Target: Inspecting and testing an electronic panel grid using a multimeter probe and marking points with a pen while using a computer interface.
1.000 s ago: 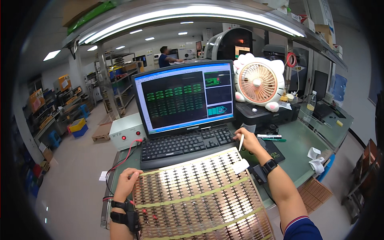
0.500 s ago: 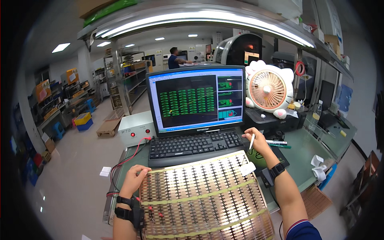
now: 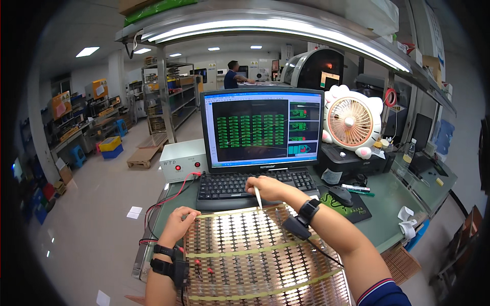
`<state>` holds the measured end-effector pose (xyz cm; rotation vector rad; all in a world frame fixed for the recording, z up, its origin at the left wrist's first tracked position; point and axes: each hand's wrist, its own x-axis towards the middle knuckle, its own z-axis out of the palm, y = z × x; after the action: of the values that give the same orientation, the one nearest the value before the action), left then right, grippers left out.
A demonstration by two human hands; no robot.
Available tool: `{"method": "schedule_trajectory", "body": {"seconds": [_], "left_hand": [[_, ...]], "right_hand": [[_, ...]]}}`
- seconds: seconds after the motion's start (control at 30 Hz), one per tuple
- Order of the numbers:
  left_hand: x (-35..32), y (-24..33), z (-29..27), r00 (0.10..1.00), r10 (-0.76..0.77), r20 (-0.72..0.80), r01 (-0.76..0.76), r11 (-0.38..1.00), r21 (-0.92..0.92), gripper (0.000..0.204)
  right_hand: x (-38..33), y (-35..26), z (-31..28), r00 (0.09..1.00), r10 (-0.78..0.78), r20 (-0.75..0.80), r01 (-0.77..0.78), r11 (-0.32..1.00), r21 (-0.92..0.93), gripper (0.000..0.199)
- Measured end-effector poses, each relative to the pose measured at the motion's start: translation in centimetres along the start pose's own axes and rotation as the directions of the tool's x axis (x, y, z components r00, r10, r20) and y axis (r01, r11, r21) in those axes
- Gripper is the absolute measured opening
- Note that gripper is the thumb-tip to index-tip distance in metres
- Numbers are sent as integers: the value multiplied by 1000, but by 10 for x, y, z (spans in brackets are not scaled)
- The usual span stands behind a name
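Observation:
A large flexible sheet (image 3: 255, 250) of shiny copper-coloured circuit pieces, crossed by yellow tape strips, lies in front of me. My left hand (image 3: 179, 220) grips its upper left edge. My right hand (image 3: 266, 187) hovers over the sheet's top edge, just in front of the black keyboard (image 3: 240, 184), and holds a thin white pen-like tool (image 3: 258, 199) pointing down at the sheet. Both wrists wear black bands.
A monitor (image 3: 263, 130) showing green patterns stands behind the keyboard. A white box with red buttons (image 3: 182, 160) sits at left with red leads (image 3: 163, 201). A round fan (image 3: 351, 121), a mouse (image 3: 341, 194) and pens (image 3: 357, 189) are at right. A person (image 3: 233, 75) stands far back.
My right hand has moved left from the sheet's right corner to its top middle, tool now pointing down. The view has shifted right; my left hand still holds the sheet's edge.

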<state>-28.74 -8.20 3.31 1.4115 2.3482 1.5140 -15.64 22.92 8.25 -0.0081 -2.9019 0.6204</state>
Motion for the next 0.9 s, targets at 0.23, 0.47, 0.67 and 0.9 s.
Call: {"method": "schedule_trajectory", "body": {"seconds": [0.23, 0.47, 0.67, 0.9], "left_hand": [[-2, 5, -2, 1000, -8, -3, 8, 1000, 6, 20], [-1, 2, -1, 1000, -2, -9, 2, 1000, 7, 20], [-5, 3, -6, 999, 38, -13, -37, 997, 68, 22], [9, 4, -11, 966, 260, 9, -260, 964, 64, 24]], "right_hand": [[2, -14, 10, 998, 43, 46, -36, 989, -140, 26], [-54, 1, -19, 1000, -1, -31, 4, 995, 97, 24], [-122, 23, -28, 967, 107, -231, -116, 993, -25, 24], [-143, 29, -18, 913, 287, -290, -233, 950, 208, 19]]}}
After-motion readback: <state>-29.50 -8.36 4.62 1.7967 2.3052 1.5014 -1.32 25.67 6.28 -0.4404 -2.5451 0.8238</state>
